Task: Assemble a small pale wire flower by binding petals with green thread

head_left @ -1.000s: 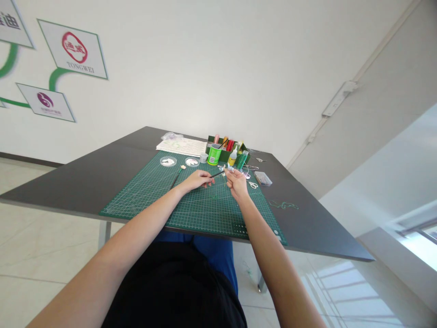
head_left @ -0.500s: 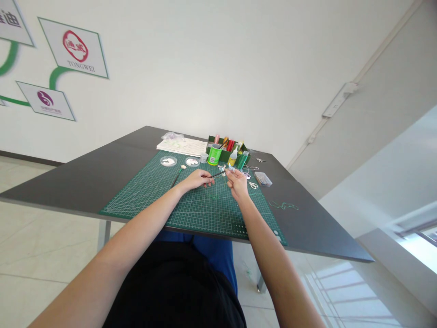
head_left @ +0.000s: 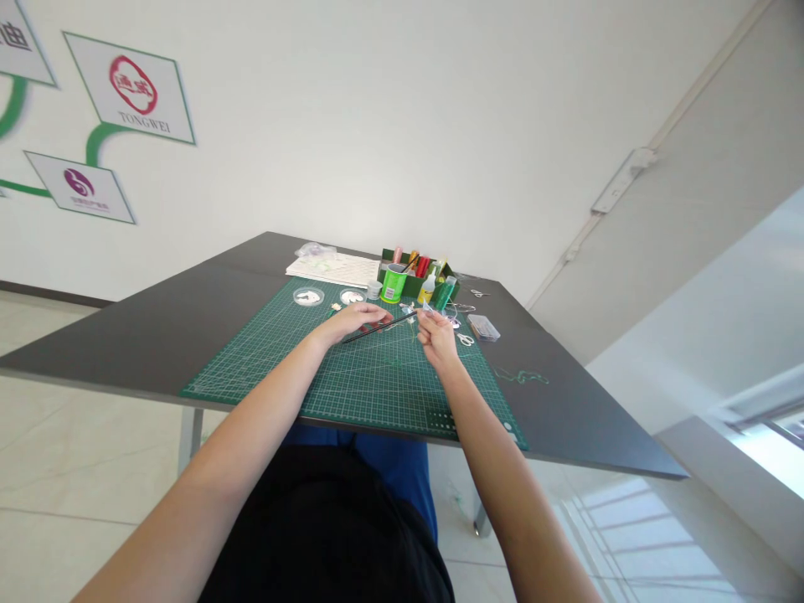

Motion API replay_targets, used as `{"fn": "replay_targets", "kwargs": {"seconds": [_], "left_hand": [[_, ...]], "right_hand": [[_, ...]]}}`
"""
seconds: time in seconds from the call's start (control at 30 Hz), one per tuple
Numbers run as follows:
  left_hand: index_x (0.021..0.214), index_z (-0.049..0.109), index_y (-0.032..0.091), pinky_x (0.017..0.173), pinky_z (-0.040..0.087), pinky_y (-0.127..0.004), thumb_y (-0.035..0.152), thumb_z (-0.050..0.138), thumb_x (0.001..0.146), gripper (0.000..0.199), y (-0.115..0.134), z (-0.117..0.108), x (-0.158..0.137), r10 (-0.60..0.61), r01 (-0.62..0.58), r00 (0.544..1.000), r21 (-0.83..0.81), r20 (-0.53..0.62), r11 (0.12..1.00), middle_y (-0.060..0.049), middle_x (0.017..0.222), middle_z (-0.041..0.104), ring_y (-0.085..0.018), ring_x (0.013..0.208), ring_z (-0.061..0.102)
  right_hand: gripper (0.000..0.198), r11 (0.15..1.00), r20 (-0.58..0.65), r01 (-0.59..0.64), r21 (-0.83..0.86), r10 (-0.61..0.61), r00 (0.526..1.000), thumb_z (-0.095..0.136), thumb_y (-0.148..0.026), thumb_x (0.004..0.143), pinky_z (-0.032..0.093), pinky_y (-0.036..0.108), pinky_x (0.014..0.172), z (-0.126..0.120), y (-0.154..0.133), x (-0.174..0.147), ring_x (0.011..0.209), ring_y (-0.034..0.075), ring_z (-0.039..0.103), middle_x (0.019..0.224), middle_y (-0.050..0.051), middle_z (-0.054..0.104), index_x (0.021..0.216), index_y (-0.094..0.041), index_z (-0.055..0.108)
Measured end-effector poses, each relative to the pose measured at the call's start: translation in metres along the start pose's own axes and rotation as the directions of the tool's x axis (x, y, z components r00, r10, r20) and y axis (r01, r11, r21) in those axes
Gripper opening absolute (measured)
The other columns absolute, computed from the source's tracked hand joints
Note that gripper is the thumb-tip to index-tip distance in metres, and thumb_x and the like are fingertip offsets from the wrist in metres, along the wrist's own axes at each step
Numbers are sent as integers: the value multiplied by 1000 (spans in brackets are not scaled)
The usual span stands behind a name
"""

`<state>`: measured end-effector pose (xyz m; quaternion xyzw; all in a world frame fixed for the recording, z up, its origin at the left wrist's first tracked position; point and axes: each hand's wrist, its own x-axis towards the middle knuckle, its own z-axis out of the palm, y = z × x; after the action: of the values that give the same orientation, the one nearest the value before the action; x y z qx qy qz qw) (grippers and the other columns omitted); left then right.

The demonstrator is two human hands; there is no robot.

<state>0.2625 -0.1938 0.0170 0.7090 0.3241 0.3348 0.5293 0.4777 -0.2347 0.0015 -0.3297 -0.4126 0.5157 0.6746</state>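
Observation:
A thin dark stick (head_left: 377, 329) slants over the green cutting mat (head_left: 370, 381). My right hand (head_left: 438, 337) is closed, its fingertips pinching the stick's upper right end. Small pale blue and white pieces (head_left: 409, 311) lie close to those fingertips; whether any is joined to the stick I cannot make out. My left hand (head_left: 355, 320) hovers just behind the stick, fingers loosely bent and apart, and the stick shows along its length in front of them. By the left wrist a small cream flower-like piece (head_left: 337, 306) is partly covered.
Behind my hands stand a green can (head_left: 393, 285), a yellow glue bottle (head_left: 427, 288) and a dark green box (head_left: 412, 286) of coloured spools. Two shallow dishes, one a round dish (head_left: 308, 297), sit left. Scissors (head_left: 466, 339), a clear case (head_left: 483, 327) and green thread (head_left: 523, 376) lie right.
My left hand has shifted slightly left and loosened, and more of the stick shows below it. The right hand keeps nearly the same place.

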Motion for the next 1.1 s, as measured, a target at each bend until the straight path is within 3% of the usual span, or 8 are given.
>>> {"fn": "replay_targets", "kwargs": {"seconds": [0.1,0.2,0.27,0.43,0.63,0.97,1.1], "left_hand": [[99,79,14,61,37,-25,42,72,81,35,-2,1,3,-71,79,993,-76,98,994,-11,102,76,-12,71,59],[96,78,12,59,36,-24,33,77,75,30,-7,10,7,-118,183,949,-206,291,961,-12,98,75,-11,67,57],[92,78,11,58,37,-23,24,78,72,24,-10,18,9,-126,228,933,-283,337,932,-10,89,74,-10,65,56],[78,72,9,55,38,-22,20,79,71,14,-14,28,9,-125,251,950,-461,287,851,-5,75,67,-10,63,56],[77,68,9,52,37,-21,21,80,70,18,-15,31,7,-133,263,952,-515,276,816,-3,71,61,-8,57,52],[73,62,11,53,37,-19,16,72,67,12,-14,37,4,-73,196,962,-478,264,856,0,66,57,-7,55,50],[71,61,12,50,33,-19,17,73,66,14,-12,36,2,-66,202,956,-476,287,856,2,63,54,-7,53,46]], "right_hand": [[37,998,64,-55,1,55,996,92,-31,54,9,17,35,1,0,-1,44,3,13,53,-10,37,71,-19,62],[35,993,133,-113,-30,116,984,91,-30,54,10,17,35,3,1,-3,44,2,14,51,-11,33,75,-17,67],[35,988,170,-138,-64,147,974,91,-31,56,11,17,34,4,1,-5,43,2,15,50,-11,33,78,-15,70],[37,980,226,-161,-118,184,956,92,-35,56,11,16,33,7,2,-8,42,1,17,49,-10,38,78,-15,70],[34,977,208,-176,-124,199,958,92,-32,55,11,16,34,10,1,-10,41,1,16,47,-10,37,72,-16,66],[39,984,174,-161,-71,171,970,94,-32,48,10,16,36,10,1,-9,43,1,16,49,-10,39,70,-15,68],[35,984,186,-148,-96,164,969,92,-30,53,10,17,36,9,0,-8,43,1,15,48,-11,35,75,-15,69]]}}
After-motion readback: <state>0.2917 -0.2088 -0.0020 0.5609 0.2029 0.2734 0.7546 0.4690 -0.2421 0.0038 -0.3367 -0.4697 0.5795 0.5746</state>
